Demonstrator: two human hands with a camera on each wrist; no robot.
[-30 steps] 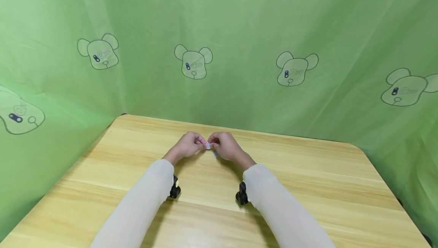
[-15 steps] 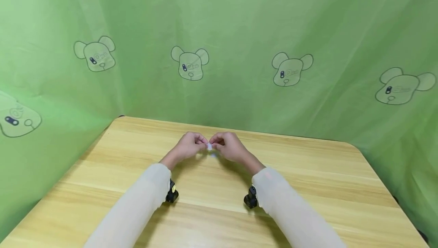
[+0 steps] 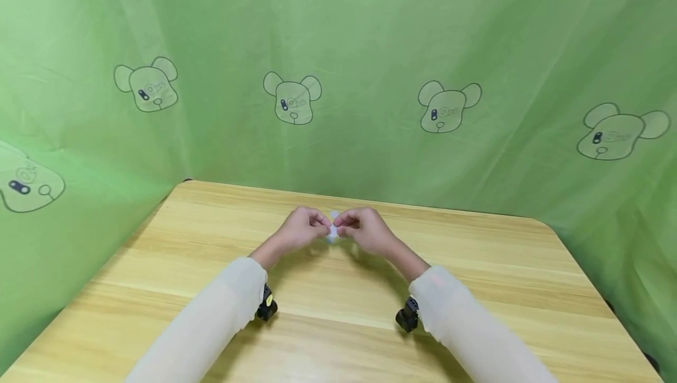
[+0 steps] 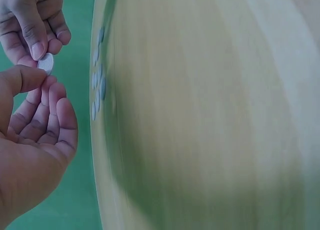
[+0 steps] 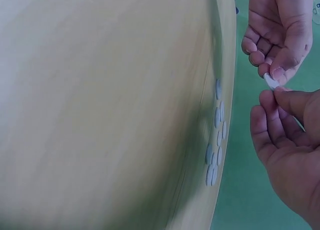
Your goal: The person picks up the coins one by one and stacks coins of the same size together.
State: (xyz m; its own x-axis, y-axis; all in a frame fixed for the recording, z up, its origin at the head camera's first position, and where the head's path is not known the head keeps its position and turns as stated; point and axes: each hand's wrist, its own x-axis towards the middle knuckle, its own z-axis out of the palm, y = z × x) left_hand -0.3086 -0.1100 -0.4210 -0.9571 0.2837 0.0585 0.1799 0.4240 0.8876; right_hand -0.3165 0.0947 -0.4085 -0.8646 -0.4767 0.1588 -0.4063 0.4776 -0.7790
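Observation:
Between both hands is a small flat white disc [image 4: 46, 63], like a plain coin. My left hand [image 3: 302, 230] pinches one edge of it between thumb and index finger. The opposite edge is pinched by my right hand [image 3: 367, 229], also with thumb and fingertips. In the right wrist view the disc [image 5: 270, 81] is seen nearly edge-on and partly covered by fingertips. The hands hold it raised over the far part of the table, close over several similar pale discs [image 5: 218, 88] that lie there.
The light wooden table [image 3: 328, 336] has a far edge just beyond the hands. A green curtain [image 3: 359, 154] printed with bear faces hangs behind and at the sides. Small black cameras [image 3: 267, 306] are worn at both wrists.
Both hands have shifted slightly to the right with the white disc between them. More of the pale discs now show behind and below them. The right forearm has swung outward.

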